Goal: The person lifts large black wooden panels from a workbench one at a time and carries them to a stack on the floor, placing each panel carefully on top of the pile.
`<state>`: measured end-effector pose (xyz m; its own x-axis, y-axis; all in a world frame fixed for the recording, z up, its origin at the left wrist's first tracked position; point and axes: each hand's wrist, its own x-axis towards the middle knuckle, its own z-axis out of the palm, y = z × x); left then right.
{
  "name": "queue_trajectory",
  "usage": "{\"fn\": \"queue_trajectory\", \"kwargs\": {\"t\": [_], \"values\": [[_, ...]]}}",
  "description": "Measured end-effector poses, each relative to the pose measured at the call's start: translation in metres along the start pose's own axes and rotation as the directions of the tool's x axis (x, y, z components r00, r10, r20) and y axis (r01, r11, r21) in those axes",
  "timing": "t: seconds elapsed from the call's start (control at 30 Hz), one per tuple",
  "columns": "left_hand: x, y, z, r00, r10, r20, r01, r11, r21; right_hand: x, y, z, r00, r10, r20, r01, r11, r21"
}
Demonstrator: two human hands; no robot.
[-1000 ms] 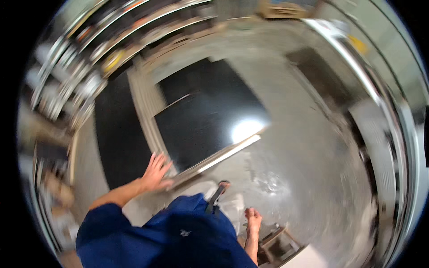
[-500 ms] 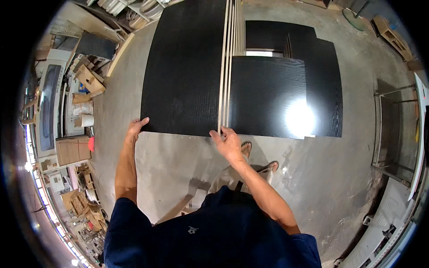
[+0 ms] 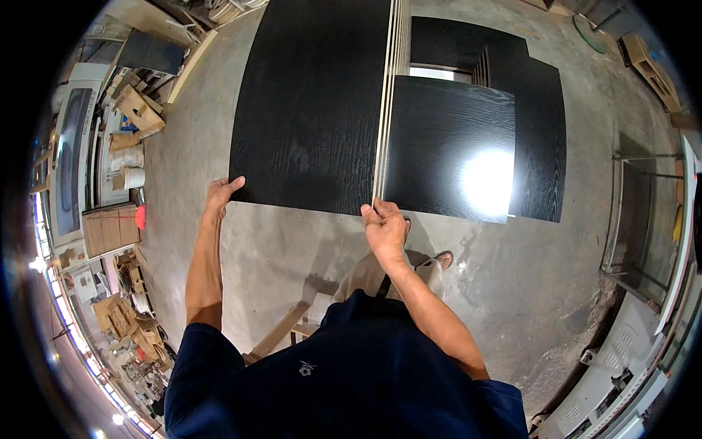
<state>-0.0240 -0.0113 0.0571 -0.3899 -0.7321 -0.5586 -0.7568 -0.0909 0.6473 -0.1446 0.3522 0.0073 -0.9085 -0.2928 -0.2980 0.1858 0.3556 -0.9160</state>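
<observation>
Panel (image 3: 311, 110) Getting Two-Handed Grip in Workshop

Clock read from center of view: L hand (image 3: 221, 196), at 9, is pinching the panel's near-L corner, thumb on top. R hand (image 3: 386, 228), just off center twd 4, is closing on the near-R corner, thumb on top, fingers partly hidden. Panel itself is filling 11 to 12, black grained face up. Pale stacked edges (image 3: 385, 139) are running along its R side, twd 1.

What's changing: R hand is no longer hanging free as 1 sec ago; both hands are now holding. Vs. half a sec ago, panel is looking slightly bigger & its near edge more slanted, L end higher in view. Prob. it's being raised or shifted, both hands sharing the load, though camera is moving too; whether it's clearing the stack can't be told.

Smaller black board (image 3: 446, 117) is sitting at 2, overlapping a larger dark board (image 3: 541, 139), lamp glare whitening its corner.

Labels etc.: dark shirt (image 3: 344, 399) is showing a small pale flower-like emblem (image 3: 306, 368), approx. 6:30, no words. Panel faces aren't showing any readable text; marks on white machine (image 3: 72, 157), at 9, are too small to ID.
</observation>
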Motion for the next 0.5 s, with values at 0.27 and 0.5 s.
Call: {"fn": "queue_trajectory", "kwargs": {"t": [0.27, 0.5], "values": [[0.001, -0.071, -0.020, 0.955, 0.244, 0.167, -0.248, 0.969, 0.005, -0.001, 0.022, -0.008, 0.876, -0.454, 0.162, 0.481, 0.813, -0.328], [-0.003, -0.074, 0.020, 0.794, 0.593, -0.135, -0.447, 0.719, 0.532, 0.024, 0.047, -0.006, 0.837, -0.477, 0.268, 0.547, 0.719, -0.429]]}}
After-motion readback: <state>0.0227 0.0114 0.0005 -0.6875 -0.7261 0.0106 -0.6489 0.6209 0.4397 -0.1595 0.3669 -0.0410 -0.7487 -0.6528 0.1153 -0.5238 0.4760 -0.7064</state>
